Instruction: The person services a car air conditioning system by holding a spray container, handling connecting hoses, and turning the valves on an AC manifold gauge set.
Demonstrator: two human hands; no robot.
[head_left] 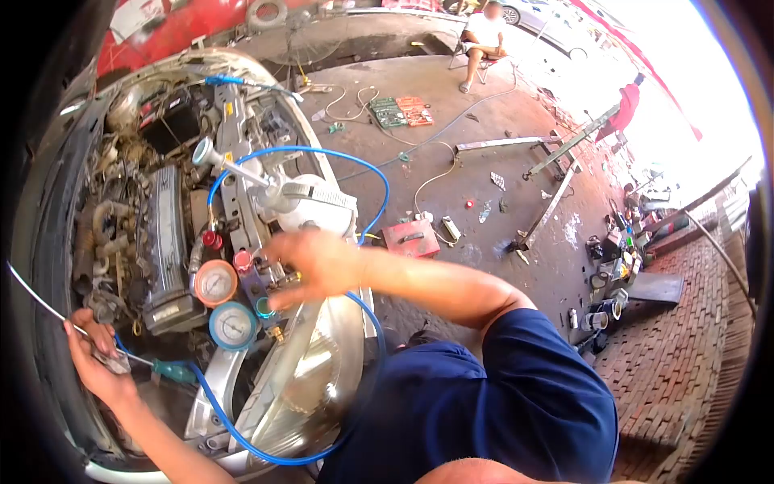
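Observation:
My left hand (101,363) is at the left edge of the engine bay, its fingers curled around a thin metal rod. A teal screwdriver-like handle (173,371) lies to its right, in line with the rod; whether they are one piece is unclear. Above a manifold gauge set, my right hand (318,262) has its fingers apart, near the red knob (243,260) and the teal knob (264,307). The set has a red-rimmed gauge (216,283) and a blue-rimmed gauge (233,326). A blue hose (387,189) loops around it.
The car's headlight (318,367) borders the engine bay. A white machine (314,206) stands behind my right hand. On the floor are a red toolbox (411,239), an opened tool case (401,111) and a metal frame (542,206). A person (484,40) sits at the back.

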